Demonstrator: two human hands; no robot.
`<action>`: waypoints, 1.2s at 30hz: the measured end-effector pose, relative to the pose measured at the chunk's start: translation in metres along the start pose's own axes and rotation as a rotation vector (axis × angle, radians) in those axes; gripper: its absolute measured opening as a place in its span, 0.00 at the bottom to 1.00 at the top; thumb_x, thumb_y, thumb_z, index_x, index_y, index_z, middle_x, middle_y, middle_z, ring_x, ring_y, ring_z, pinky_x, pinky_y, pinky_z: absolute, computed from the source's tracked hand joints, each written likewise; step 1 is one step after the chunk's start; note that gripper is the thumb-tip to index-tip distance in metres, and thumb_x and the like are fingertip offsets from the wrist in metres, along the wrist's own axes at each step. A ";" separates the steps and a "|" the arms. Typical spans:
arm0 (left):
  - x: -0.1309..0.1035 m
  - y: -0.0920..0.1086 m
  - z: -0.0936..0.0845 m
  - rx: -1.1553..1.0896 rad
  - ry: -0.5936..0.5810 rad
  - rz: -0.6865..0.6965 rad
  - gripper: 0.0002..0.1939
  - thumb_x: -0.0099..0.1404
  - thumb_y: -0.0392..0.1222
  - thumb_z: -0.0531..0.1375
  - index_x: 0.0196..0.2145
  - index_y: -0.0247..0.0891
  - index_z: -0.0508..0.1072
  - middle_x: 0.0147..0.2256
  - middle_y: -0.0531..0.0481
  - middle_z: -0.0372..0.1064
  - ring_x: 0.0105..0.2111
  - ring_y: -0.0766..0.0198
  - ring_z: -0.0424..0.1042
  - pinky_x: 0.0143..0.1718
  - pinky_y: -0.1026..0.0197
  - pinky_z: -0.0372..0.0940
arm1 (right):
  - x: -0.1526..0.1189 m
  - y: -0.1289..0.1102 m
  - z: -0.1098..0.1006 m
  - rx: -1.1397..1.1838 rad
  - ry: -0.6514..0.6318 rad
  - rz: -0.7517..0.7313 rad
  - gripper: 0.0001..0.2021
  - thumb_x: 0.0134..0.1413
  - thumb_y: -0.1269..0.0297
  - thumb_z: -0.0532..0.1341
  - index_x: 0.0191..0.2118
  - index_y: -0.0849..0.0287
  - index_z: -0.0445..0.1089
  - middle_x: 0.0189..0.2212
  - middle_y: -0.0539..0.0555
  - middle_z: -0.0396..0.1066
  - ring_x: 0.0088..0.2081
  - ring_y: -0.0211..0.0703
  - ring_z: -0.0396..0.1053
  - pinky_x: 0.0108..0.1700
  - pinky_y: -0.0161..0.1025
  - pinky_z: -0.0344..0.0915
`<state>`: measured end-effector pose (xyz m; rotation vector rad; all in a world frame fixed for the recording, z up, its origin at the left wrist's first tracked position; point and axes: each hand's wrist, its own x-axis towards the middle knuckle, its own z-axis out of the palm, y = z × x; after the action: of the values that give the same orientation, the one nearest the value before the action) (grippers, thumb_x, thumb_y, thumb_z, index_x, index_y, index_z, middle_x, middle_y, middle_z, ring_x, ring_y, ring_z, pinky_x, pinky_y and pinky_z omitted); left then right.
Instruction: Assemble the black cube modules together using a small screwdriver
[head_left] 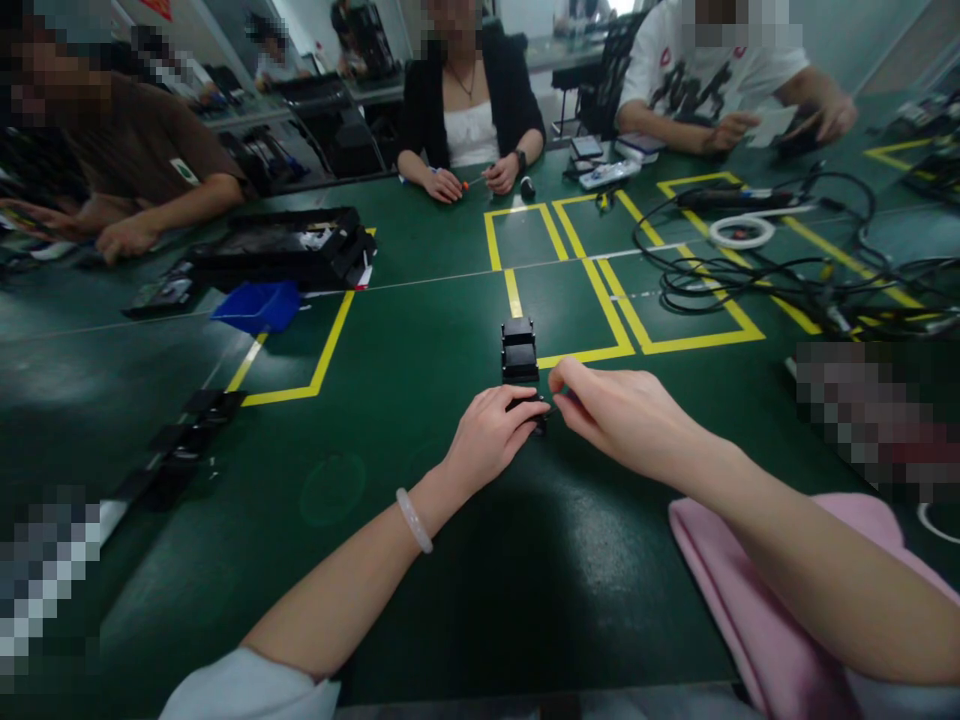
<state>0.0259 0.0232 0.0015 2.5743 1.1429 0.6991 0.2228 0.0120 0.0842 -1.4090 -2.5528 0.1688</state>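
My left hand (489, 432) is closed around a small black part (538, 424), resting low over the green table. Most of that part is hidden under the fingers. Just to its right, my right hand (619, 412) is in a pinch, fingertips close to the part's right end. What sits in the pinch, if anything, is too small and dark to make out. Beyond both hands lies a row of black block-like parts (519, 350), its near end close to my left fingers.
Black parts (191, 430) line the left side, near a blue tray (259, 306) and a black bin (281, 250). Coiled cables (720, 270) spread at the far right. A pink cloth (720, 560) lies under my right forearm. Several people sit across the green table (420, 610).
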 end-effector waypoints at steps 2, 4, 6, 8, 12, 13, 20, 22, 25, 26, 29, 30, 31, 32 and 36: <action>0.000 0.000 0.000 0.006 -0.001 -0.005 0.13 0.67 0.37 0.53 0.48 0.43 0.70 0.50 0.47 0.65 0.50 0.58 0.65 0.52 0.50 0.62 | 0.000 -0.001 0.001 -0.021 0.002 0.023 0.12 0.64 0.58 0.45 0.38 0.57 0.61 0.26 0.49 0.71 0.26 0.39 0.68 0.25 0.35 0.44; 0.000 0.000 0.001 0.013 -0.002 -0.006 0.13 0.67 0.38 0.53 0.48 0.43 0.70 0.50 0.48 0.65 0.51 0.58 0.65 0.52 0.50 0.61 | 0.000 -0.001 0.001 -0.046 0.001 0.036 0.13 0.64 0.56 0.45 0.37 0.57 0.62 0.25 0.49 0.71 0.25 0.39 0.68 0.25 0.35 0.44; 0.000 0.000 0.001 0.014 -0.003 -0.002 0.13 0.67 0.38 0.53 0.48 0.43 0.70 0.50 0.48 0.65 0.50 0.58 0.65 0.52 0.51 0.62 | 0.001 -0.001 0.002 -0.048 0.011 0.031 0.13 0.65 0.58 0.45 0.38 0.57 0.62 0.25 0.49 0.71 0.25 0.39 0.68 0.25 0.34 0.45; 0.000 -0.001 0.000 0.012 -0.003 0.003 0.13 0.67 0.38 0.53 0.49 0.43 0.70 0.50 0.47 0.65 0.50 0.58 0.65 0.52 0.51 0.61 | 0.001 -0.002 0.002 -0.030 0.030 0.020 0.11 0.64 0.60 0.45 0.40 0.58 0.61 0.27 0.50 0.71 0.25 0.38 0.68 0.25 0.34 0.46; -0.001 0.000 0.000 0.012 0.002 0.006 0.13 0.67 0.37 0.53 0.49 0.43 0.70 0.50 0.48 0.65 0.51 0.58 0.65 0.53 0.50 0.61 | 0.002 -0.003 0.002 -0.009 0.021 0.030 0.11 0.64 0.59 0.46 0.39 0.58 0.61 0.27 0.50 0.71 0.26 0.39 0.68 0.25 0.34 0.47; -0.001 0.000 0.000 0.013 0.003 0.006 0.13 0.67 0.37 0.53 0.48 0.43 0.70 0.50 0.48 0.65 0.51 0.58 0.65 0.53 0.51 0.61 | 0.002 -0.003 0.002 -0.010 0.013 0.036 0.12 0.64 0.59 0.46 0.38 0.58 0.61 0.27 0.50 0.71 0.27 0.39 0.69 0.25 0.35 0.47; 0.000 -0.002 0.001 0.023 -0.006 0.010 0.13 0.67 0.38 0.54 0.49 0.43 0.69 0.50 0.48 0.65 0.51 0.59 0.64 0.53 0.52 0.61 | 0.002 -0.004 0.001 0.014 0.021 0.035 0.08 0.63 0.62 0.47 0.41 0.58 0.60 0.29 0.50 0.71 0.29 0.40 0.70 0.27 0.34 0.49; 0.000 -0.002 0.001 0.029 -0.008 0.007 0.14 0.67 0.38 0.54 0.49 0.43 0.69 0.50 0.48 0.66 0.51 0.59 0.64 0.53 0.52 0.60 | 0.002 -0.003 0.001 0.014 0.001 0.044 0.09 0.63 0.61 0.47 0.40 0.57 0.60 0.29 0.49 0.71 0.29 0.40 0.70 0.26 0.34 0.48; 0.000 -0.002 0.001 0.033 -0.007 0.004 0.14 0.67 0.37 0.54 0.49 0.44 0.69 0.50 0.48 0.66 0.51 0.58 0.65 0.53 0.51 0.60 | 0.001 -0.002 0.001 0.014 -0.002 0.042 0.10 0.64 0.59 0.45 0.39 0.57 0.59 0.28 0.49 0.71 0.27 0.40 0.69 0.26 0.34 0.48; 0.000 -0.001 0.001 0.032 -0.008 0.003 0.14 0.67 0.37 0.54 0.49 0.44 0.69 0.50 0.48 0.66 0.51 0.58 0.65 0.54 0.51 0.60 | 0.001 -0.002 0.001 0.016 0.006 0.037 0.09 0.64 0.60 0.46 0.39 0.57 0.59 0.27 0.48 0.70 0.27 0.39 0.69 0.26 0.34 0.48; 0.000 -0.002 0.001 0.025 -0.010 0.001 0.14 0.67 0.37 0.54 0.50 0.44 0.69 0.50 0.47 0.66 0.51 0.58 0.65 0.54 0.50 0.60 | 0.001 -0.003 0.002 0.042 0.019 0.023 0.06 0.63 0.63 0.48 0.40 0.57 0.58 0.28 0.48 0.70 0.27 0.39 0.68 0.26 0.34 0.48; 0.000 -0.002 0.001 0.024 -0.010 0.000 0.14 0.67 0.37 0.54 0.50 0.43 0.68 0.50 0.47 0.66 0.51 0.58 0.65 0.54 0.50 0.60 | 0.001 -0.003 0.002 0.050 0.018 0.018 0.06 0.63 0.63 0.48 0.39 0.57 0.58 0.28 0.48 0.70 0.27 0.39 0.68 0.26 0.34 0.48; 0.000 -0.002 0.001 0.026 -0.012 -0.002 0.15 0.67 0.37 0.54 0.50 0.43 0.68 0.50 0.47 0.66 0.51 0.58 0.64 0.54 0.50 0.60 | 0.001 -0.004 0.002 0.052 0.019 0.015 0.07 0.63 0.62 0.47 0.39 0.57 0.58 0.28 0.49 0.70 0.27 0.39 0.68 0.26 0.34 0.48; 0.000 -0.002 0.001 0.029 -0.014 -0.003 0.15 0.67 0.37 0.54 0.50 0.43 0.68 0.50 0.47 0.66 0.51 0.58 0.64 0.54 0.50 0.60 | 0.001 -0.004 0.002 0.050 0.017 0.013 0.08 0.64 0.61 0.46 0.38 0.57 0.58 0.28 0.49 0.70 0.28 0.39 0.68 0.26 0.34 0.48; 0.001 0.000 0.000 0.059 -0.034 0.002 0.14 0.67 0.38 0.54 0.50 0.43 0.68 0.52 0.47 0.65 0.52 0.58 0.64 0.55 0.50 0.59 | 0.002 -0.005 0.003 0.027 0.005 0.022 0.10 0.65 0.59 0.45 0.37 0.57 0.58 0.27 0.49 0.70 0.27 0.39 0.68 0.26 0.34 0.47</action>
<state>0.0260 0.0240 0.0016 2.6259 1.1668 0.6288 0.2173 0.0113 0.0822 -1.4264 -2.5215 0.2025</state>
